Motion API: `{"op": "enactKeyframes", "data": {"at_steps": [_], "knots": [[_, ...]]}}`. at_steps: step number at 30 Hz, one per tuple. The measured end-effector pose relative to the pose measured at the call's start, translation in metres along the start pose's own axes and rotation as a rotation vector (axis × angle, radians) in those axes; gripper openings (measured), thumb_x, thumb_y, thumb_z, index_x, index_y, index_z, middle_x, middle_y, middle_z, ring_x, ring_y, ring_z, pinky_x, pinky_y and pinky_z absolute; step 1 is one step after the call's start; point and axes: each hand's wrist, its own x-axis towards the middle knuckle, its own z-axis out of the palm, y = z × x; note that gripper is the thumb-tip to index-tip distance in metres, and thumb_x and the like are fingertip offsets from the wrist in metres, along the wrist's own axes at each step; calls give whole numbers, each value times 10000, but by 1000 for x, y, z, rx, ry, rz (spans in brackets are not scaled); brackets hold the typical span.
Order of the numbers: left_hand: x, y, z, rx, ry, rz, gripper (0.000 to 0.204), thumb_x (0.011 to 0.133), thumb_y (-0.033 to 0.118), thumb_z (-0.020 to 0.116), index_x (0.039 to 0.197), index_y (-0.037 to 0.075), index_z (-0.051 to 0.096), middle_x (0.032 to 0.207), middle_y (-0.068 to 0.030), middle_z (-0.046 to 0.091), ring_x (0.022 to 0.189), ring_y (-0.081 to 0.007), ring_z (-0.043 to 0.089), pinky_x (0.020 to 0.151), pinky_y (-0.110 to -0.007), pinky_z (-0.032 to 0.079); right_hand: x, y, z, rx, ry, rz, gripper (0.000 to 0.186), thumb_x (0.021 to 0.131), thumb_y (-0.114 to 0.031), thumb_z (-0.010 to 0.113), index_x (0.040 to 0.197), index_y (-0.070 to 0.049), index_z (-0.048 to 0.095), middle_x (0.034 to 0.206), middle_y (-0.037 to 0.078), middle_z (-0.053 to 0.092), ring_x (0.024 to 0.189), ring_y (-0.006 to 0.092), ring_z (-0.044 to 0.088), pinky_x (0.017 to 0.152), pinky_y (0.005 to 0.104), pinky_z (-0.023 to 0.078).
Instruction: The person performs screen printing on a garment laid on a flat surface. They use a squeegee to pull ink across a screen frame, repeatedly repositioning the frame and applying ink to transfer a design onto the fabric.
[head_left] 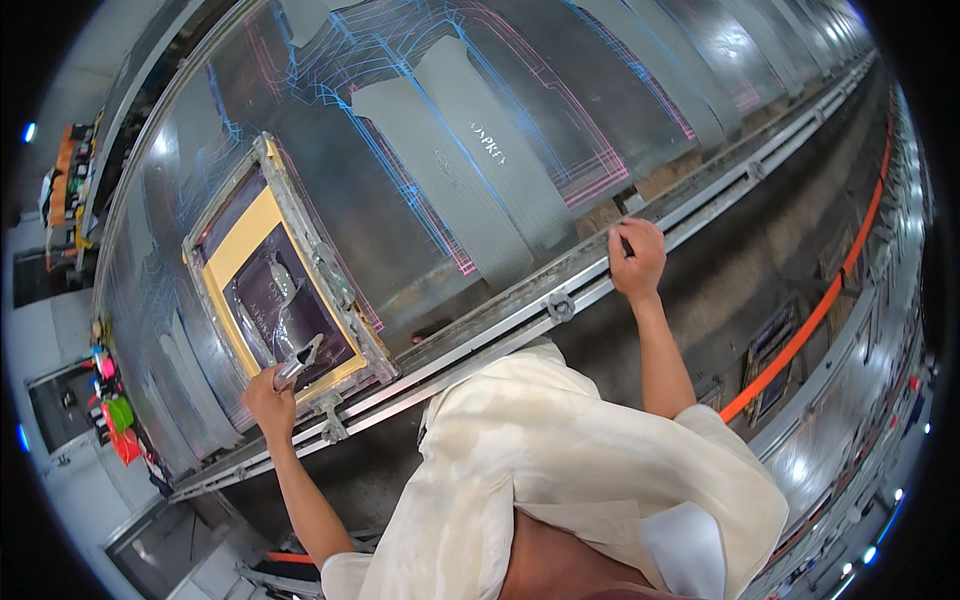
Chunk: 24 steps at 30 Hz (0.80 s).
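Note:
Toward the left, my left hand (268, 405) is closed around a small metal-handled scraper (300, 362). The scraper's pale end rests over the near end of a printing screen frame (350, 290). Inside the frame is a dark purple mesh (315, 335) bordered by yellow tape (243, 238), with a glossy clear smear (285, 285) across it. My right hand (640, 262) is curled into a fist beside the table's near edge, by the metal rail (685, 205). A dark patch shows between its fingers; what they hold, if anything, is hidden.
The long dark table (330, 150) carries blue and pink drawn lines and grey fabric panels (455, 160) with white lettering. A rail with clamps (560, 307) follows its near edge. An orange strip (810, 320) runs along the right, beside another long table (800, 465).

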Motion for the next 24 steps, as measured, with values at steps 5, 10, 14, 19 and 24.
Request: {"op": "enactKeyframes", "data": {"at_steps": [5,10,14,19,24], "knots": [[6,-3,9,-14,-35,-47,316,745,72,786,1054,115,740,1014,-114,725,1010,-325,657,938,-434,420,1,6,0,85,21,-13,58,814,-58,719,848,-59,672,848,91,697,826,307,664,875,432,517],[11,1,11,69,-171,-225,345,764,102,809,1100,131,737,1060,-105,721,1042,-307,653,960,-440,404,1,9,-3,64,-25,-17,59,805,-72,727,845,-71,684,854,86,696,847,300,666,881,444,517],[11,-7,19,25,-177,-218,369,764,63,802,1119,131,728,1074,-103,721,1043,-315,665,940,-442,447,6,3,-5,29,-80,12,50,801,-81,729,837,-86,696,845,66,693,879,279,665,888,441,509],[11,-11,23,-75,-144,-218,390,743,-40,771,1103,100,715,1053,-131,724,1001,-345,690,880,-419,525,6,4,-5,-8,-147,16,42,807,-94,726,845,-96,708,832,39,693,903,255,664,915,447,496],[19,-5,21,-87,-151,-257,379,739,-55,762,1088,83,711,1029,-147,723,978,-354,693,868,-413,533,7,3,-4,-23,-153,28,46,811,-98,725,855,-100,713,832,38,695,903,254,664,923,451,492]]}}
